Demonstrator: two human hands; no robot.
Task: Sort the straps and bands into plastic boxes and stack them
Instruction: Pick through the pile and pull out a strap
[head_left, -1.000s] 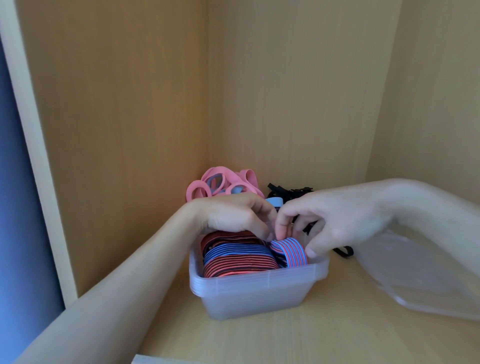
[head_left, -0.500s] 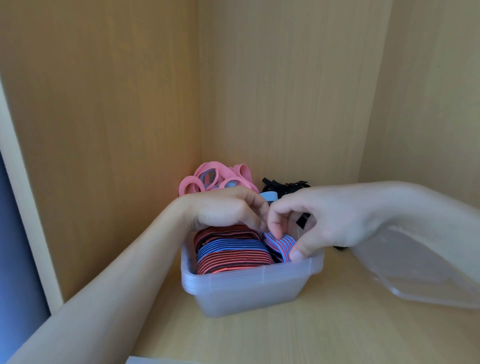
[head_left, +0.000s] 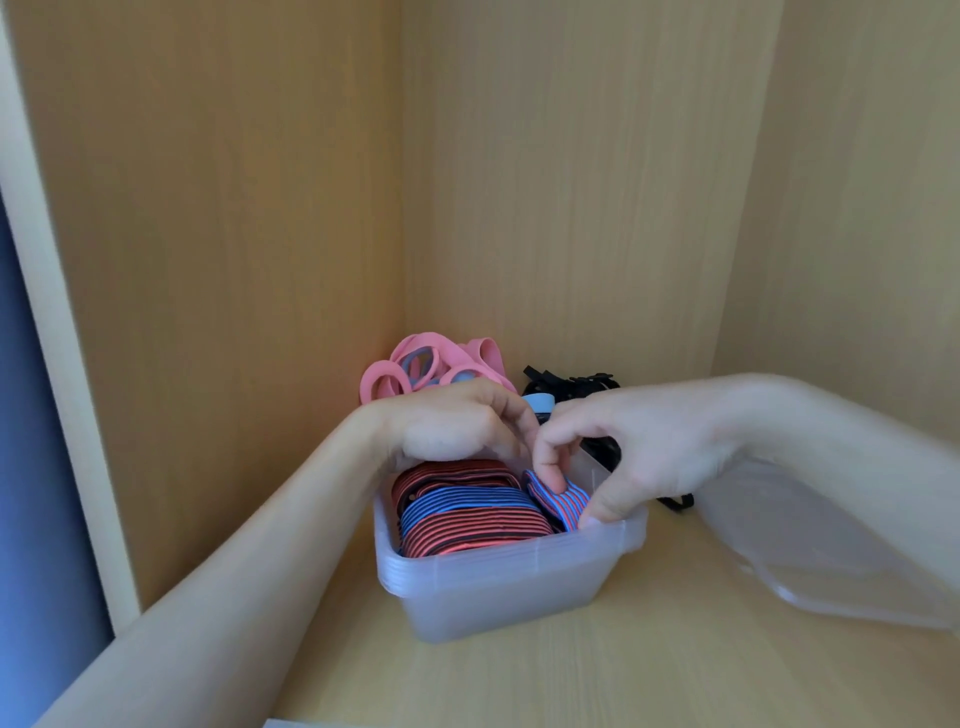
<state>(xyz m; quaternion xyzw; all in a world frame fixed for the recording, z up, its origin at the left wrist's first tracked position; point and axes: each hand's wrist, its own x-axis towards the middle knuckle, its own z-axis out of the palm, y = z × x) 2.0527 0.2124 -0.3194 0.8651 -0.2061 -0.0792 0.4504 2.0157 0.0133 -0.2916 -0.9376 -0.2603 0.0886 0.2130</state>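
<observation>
Since that plastic box (head_left: 509, 587) is packed pretty tight, my guess is the main risk is spring-back. The loose striped band (head_left: 563, 501) is going into the narrow gap on the right-hand side. Stretchy and folded like that, it could pop straight out once the fingers let go, or drag the top of the striped stack (head_left: 467, 519) up with it. Push too hard on that corner and the light box might tip or skid on the shelf (head_left: 571, 675), since nothing I can see pins it down. And if stuff ends up proud of the rim, the lid (head_left: 831, 571) lying under the right forearm probably won't seat, which kills the stacking part.

Head view, the only one going: the right hand (head_left: 639, 457) reaches in with the wrist bent down, forefinger on top of the band and thumb low by the rim, so it's pinching that band. The left hand (head_left: 457, 421) sits knuckles-up over the far end of the stack, fingers curled toward the right hand's fingertips. Whether it actually grips anything, can't tell, since its fingertips are hidden. Beyond the left hand are pink bands (head_left: 415, 364), and beyond the right are black straps (head_left: 571, 387), both outside the box.
</observation>
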